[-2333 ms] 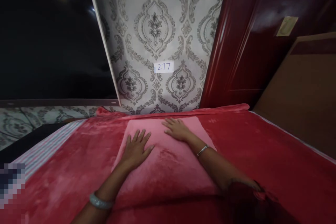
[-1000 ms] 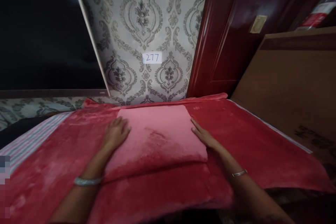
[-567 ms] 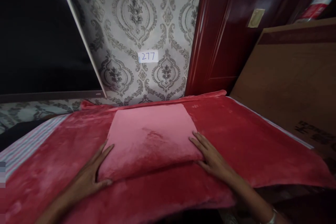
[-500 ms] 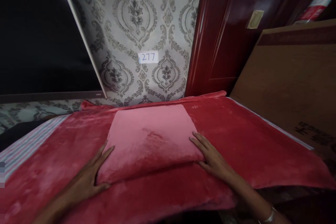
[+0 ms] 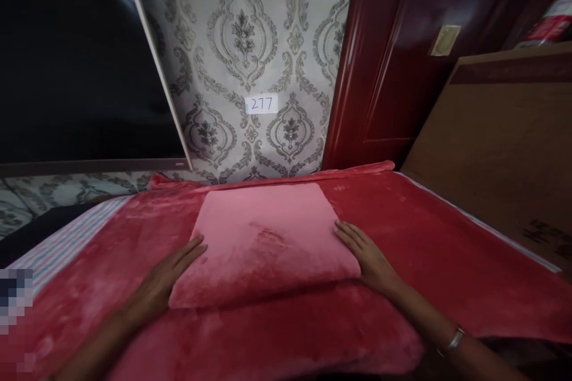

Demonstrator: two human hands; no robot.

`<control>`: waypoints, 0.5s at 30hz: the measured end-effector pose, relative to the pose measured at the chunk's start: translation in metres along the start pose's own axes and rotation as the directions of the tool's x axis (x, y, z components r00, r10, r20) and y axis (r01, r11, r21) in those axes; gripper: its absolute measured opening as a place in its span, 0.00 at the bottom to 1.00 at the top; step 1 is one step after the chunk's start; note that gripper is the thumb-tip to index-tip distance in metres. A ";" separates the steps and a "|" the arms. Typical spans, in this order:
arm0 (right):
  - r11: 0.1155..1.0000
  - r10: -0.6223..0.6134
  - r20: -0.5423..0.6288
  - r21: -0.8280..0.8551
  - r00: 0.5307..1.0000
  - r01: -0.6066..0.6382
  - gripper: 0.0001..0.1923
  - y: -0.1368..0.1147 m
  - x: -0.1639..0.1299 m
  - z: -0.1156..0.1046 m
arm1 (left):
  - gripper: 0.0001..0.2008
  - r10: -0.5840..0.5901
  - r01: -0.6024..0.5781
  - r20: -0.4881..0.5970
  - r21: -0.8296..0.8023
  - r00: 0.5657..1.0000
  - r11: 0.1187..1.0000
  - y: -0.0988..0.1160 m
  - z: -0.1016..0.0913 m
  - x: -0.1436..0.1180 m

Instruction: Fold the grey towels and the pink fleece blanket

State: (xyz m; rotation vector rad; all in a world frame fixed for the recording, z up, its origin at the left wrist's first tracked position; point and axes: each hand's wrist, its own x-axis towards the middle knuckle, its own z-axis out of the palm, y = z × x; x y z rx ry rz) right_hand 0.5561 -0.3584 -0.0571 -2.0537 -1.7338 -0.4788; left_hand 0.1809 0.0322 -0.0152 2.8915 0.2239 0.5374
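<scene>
Your left hand point(image 5: 163, 280) and right hand point(image 5: 369, 256), both flat with fingers extended, flank the folded pink plush blanket point(image 5: 263, 241), touching its side edges.

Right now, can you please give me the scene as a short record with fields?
Left hand: left hand flat, open, against the left edge of the folded pink blanket
Right hand: right hand flat, open, against its right edge
Under it: red blanket spread out
Left side: striped sheet
Wall: label 277 on patterned wallpaper
Right: red door
</scene>
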 end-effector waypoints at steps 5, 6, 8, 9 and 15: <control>0.999 -0.019 0.023 0.035 1.000 0.018 0.32 0.001 0.009 0.002 | 0.28 -0.032 0.028 -0.047 -0.090 0.998 0.996 -0.007 0.001 0.010; 0.998 -0.022 -0.005 0.060 1.000 0.022 0.30 0.000 0.011 0.003 | 0.26 -0.044 0.034 -0.085 -0.118 0.995 0.992 -0.009 0.002 0.012; 0.991 -0.023 -0.114 0.129 0.993 0.038 0.28 -0.001 0.019 0.004 | 0.24 -0.042 0.011 -0.184 -0.164 0.982 0.986 -0.013 0.002 0.018; 0.984 -0.017 -0.185 0.169 0.983 0.048 0.27 -0.001 0.024 0.003 | 0.24 -0.038 -0.004 -0.245 -0.170 0.969 0.985 -0.014 -0.001 0.023; 0.936 0.178 -0.503 0.353 0.846 0.013 0.27 0.005 0.064 -0.038 | 0.21 -0.027 -0.018 -0.583 -0.071 0.812 0.997 0.007 -0.061 0.066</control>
